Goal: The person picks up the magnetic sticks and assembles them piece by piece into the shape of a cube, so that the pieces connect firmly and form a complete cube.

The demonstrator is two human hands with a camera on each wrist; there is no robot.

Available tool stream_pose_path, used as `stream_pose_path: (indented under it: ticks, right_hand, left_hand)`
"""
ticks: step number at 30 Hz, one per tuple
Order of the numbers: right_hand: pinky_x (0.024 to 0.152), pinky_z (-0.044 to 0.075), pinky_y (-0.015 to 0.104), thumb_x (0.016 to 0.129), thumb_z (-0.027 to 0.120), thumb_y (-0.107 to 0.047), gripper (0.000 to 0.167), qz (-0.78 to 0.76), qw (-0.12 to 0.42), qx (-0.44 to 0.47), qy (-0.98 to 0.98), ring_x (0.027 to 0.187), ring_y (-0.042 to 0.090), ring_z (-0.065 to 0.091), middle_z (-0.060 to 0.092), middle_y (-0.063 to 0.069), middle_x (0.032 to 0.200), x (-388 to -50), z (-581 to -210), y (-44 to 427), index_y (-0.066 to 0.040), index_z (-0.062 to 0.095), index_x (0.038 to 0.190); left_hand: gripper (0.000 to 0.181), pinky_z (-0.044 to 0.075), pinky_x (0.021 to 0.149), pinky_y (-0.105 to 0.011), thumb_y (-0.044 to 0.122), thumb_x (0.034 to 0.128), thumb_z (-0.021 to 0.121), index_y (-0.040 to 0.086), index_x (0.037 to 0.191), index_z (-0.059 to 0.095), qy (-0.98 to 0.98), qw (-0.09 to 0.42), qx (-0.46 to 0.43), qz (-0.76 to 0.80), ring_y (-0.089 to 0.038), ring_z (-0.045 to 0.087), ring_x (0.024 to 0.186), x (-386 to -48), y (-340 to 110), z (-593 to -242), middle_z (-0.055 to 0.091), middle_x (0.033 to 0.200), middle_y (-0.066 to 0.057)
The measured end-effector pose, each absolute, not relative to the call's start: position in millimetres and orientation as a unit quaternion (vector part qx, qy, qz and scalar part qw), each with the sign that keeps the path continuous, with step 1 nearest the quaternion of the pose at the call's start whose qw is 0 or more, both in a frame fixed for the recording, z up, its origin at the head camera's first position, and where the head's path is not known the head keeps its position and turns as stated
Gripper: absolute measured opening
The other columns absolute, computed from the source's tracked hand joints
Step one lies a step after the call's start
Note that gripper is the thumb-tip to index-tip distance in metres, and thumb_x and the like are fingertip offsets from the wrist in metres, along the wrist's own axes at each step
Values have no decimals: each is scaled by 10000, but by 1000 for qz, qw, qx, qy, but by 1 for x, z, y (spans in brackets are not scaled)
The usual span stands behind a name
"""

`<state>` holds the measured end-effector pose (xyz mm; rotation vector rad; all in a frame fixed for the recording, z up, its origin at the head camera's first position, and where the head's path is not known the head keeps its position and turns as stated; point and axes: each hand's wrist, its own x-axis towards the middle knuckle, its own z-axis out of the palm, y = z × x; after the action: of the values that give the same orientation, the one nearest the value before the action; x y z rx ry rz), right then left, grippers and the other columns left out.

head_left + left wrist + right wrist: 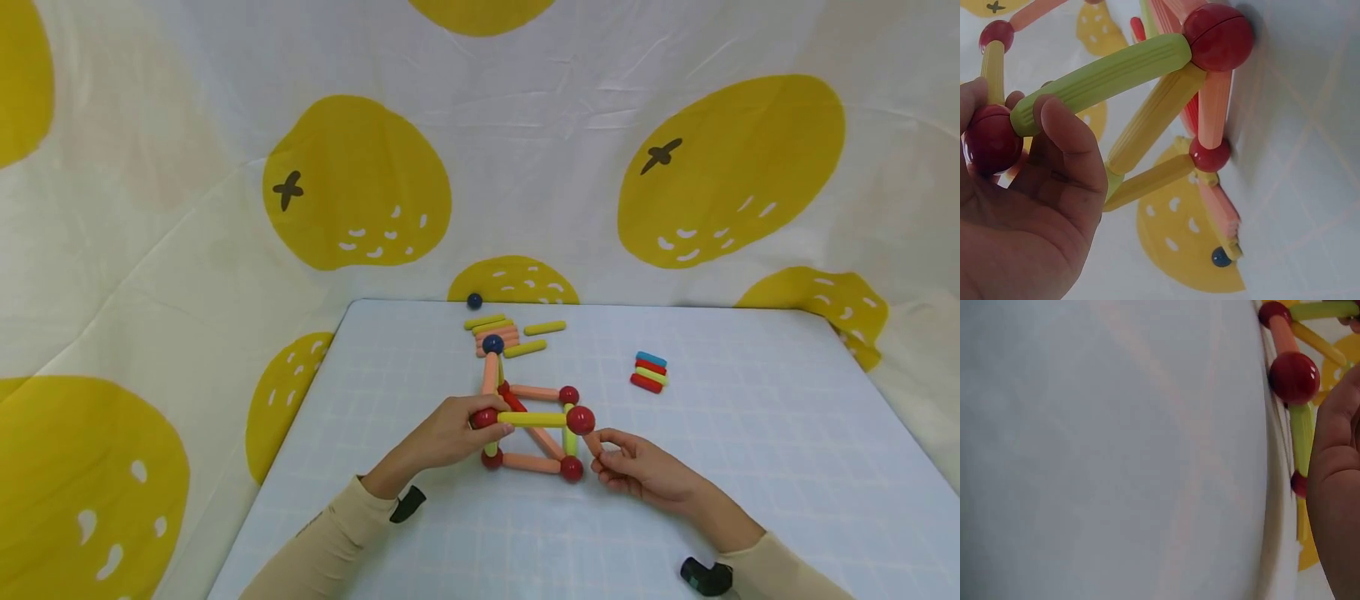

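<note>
A frame of sticks and red balls stands mid-table, with a blue ball [492, 344] at its raised back corner. My left hand [452, 431] grips the red ball [992, 140] at the upper left corner, its fingers curled round it. From that ball a yellow stick [532, 420] runs to another raised red ball [581, 420]. My right hand [651, 473] pinches a pink stick [593, 443] whose upper end meets or nearly meets that ball. Lower red balls [572, 468] rest on the table. In the right wrist view the pinched stick is hidden.
Behind the frame lie several yellow sticks [545, 328] and a stack of pink sticks [497, 333]. A dark blue ball [475, 301] sits at the table's back edge. Short coloured sticks [649, 372] lie to the right. A patterned cloth [525, 167] hangs behind the table [750, 417].
</note>
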<state>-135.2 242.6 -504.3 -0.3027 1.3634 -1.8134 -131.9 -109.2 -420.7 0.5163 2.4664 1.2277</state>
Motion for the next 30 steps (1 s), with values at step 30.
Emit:
stream_pose_path:
  ticks: [30]
  right_hand:
    - [701, 509, 208, 907, 784, -266, 143, -309, 142, -263, 903, 774, 37, 582, 641, -193, 842, -140, -480, 196, -337, 660, 910]
  left_hand:
    - [214, 486, 560, -261, 417, 967, 695, 273, 1124, 674, 874, 150, 203, 415, -128, 605, 660, -147, -98, -420, 674, 848, -22]
